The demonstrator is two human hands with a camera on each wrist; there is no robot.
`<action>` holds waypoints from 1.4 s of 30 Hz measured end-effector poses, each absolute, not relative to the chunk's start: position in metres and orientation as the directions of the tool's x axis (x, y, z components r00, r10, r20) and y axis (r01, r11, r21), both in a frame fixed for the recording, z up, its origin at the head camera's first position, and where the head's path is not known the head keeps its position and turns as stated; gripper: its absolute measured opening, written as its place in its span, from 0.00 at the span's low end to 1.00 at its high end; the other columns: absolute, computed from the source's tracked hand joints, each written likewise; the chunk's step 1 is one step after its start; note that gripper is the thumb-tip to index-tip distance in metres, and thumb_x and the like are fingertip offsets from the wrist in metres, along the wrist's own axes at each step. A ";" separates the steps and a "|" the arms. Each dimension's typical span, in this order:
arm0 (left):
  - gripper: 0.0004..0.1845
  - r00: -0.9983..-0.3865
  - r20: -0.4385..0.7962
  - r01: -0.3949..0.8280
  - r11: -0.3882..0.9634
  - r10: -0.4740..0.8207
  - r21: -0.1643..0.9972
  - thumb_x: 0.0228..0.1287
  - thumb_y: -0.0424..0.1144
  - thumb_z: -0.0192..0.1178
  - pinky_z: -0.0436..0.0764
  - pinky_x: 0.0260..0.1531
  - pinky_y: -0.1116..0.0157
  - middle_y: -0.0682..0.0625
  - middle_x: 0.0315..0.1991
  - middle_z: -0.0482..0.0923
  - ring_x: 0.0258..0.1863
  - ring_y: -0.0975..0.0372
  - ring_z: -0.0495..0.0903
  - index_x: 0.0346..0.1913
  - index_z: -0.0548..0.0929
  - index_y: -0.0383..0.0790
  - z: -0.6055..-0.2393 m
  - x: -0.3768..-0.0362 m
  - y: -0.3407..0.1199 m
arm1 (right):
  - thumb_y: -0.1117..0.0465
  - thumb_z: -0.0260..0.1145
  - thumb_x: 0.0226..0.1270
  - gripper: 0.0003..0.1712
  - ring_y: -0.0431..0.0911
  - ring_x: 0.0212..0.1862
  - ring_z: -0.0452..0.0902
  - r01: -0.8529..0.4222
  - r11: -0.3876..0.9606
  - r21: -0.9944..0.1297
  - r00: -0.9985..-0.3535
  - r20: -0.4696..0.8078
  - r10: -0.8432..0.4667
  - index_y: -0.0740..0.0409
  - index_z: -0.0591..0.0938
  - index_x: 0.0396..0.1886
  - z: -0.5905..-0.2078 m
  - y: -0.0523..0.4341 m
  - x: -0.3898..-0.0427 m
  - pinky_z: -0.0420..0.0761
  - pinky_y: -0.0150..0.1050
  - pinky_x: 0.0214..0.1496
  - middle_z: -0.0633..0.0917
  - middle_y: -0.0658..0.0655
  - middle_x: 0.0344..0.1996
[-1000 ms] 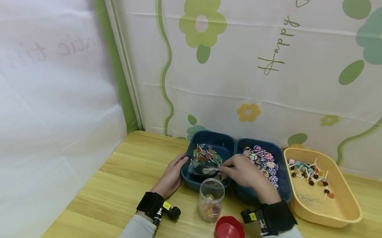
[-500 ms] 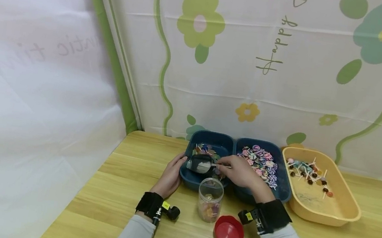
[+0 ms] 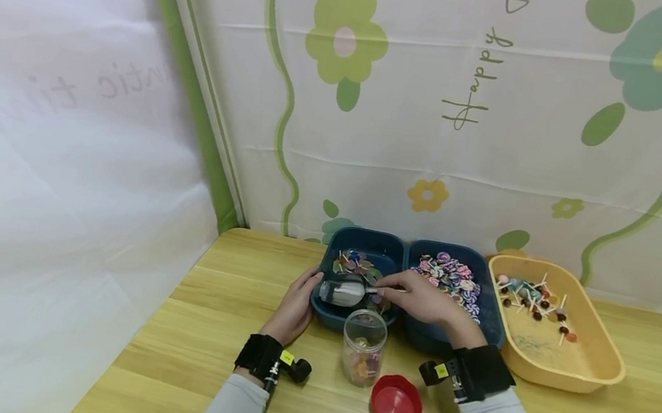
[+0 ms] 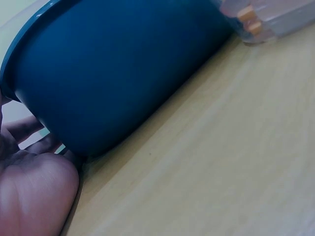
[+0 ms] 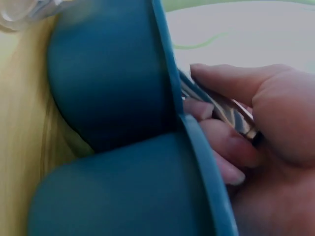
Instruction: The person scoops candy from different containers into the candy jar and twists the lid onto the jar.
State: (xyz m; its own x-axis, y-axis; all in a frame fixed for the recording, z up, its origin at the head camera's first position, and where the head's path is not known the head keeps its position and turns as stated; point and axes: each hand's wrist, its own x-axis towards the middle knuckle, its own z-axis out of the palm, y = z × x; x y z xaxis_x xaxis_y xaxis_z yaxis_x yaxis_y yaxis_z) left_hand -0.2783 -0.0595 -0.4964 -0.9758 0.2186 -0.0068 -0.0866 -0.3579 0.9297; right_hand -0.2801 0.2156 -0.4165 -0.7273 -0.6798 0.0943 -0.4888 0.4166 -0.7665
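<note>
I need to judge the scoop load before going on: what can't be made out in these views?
- Scoop contents: head view, too small and glare-washed to tell.
- Right hand grip on the handle: right wrist view blurred, the blue tray rim blocks the rest.
- Left hand: left wrist view cuts it at the edge; fingers hidden behind the tray wall.
- Jar contents: too small to identify.
</note>
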 end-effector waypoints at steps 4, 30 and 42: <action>0.28 -0.976 -0.007 -0.088 -0.362 0.218 0.928 0.85 0.44 0.43 0.55 0.77 0.56 0.43 0.80 0.52 0.79 0.55 0.52 0.80 0.58 0.41 -0.497 -0.278 -0.060 | 0.64 0.54 0.82 0.19 0.64 0.47 0.83 -0.470 0.397 -0.789 -0.706 0.066 -0.705 0.70 0.81 0.62 -0.415 0.221 -0.281 0.84 0.52 0.51 0.87 0.67 0.44; 0.29 -0.978 -0.011 -0.082 -0.343 0.206 0.936 0.85 0.44 0.44 0.53 0.77 0.53 0.41 0.81 0.50 0.80 0.53 0.48 0.80 0.57 0.37 -0.496 -0.279 -0.059 | 0.55 0.55 0.83 0.20 0.41 0.19 0.58 -0.295 0.353 -0.888 -0.714 -0.040 -0.699 0.58 0.83 0.63 -0.414 0.236 -0.285 0.65 0.33 0.24 0.75 0.54 0.27; 0.29 -0.980 -0.028 -0.092 -0.326 0.195 0.941 0.84 0.44 0.45 0.51 0.78 0.54 0.41 0.81 0.50 0.80 0.54 0.47 0.80 0.58 0.37 -0.496 -0.280 -0.058 | 0.57 0.53 0.84 0.21 0.41 0.19 0.56 -0.258 0.336 -0.906 -0.755 -0.028 -0.655 0.63 0.80 0.65 -0.415 0.236 -0.285 0.63 0.34 0.23 0.64 0.48 0.19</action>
State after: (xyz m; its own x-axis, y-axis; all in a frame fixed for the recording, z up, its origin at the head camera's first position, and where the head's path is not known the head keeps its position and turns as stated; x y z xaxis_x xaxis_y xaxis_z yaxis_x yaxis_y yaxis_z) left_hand -0.2802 -0.0577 -0.4961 -0.9804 0.1950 -0.0284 -0.0921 -0.3262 0.9408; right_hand -0.2851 0.2357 -0.4154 -0.7551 -0.6550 -0.0280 -0.2576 0.3358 -0.9060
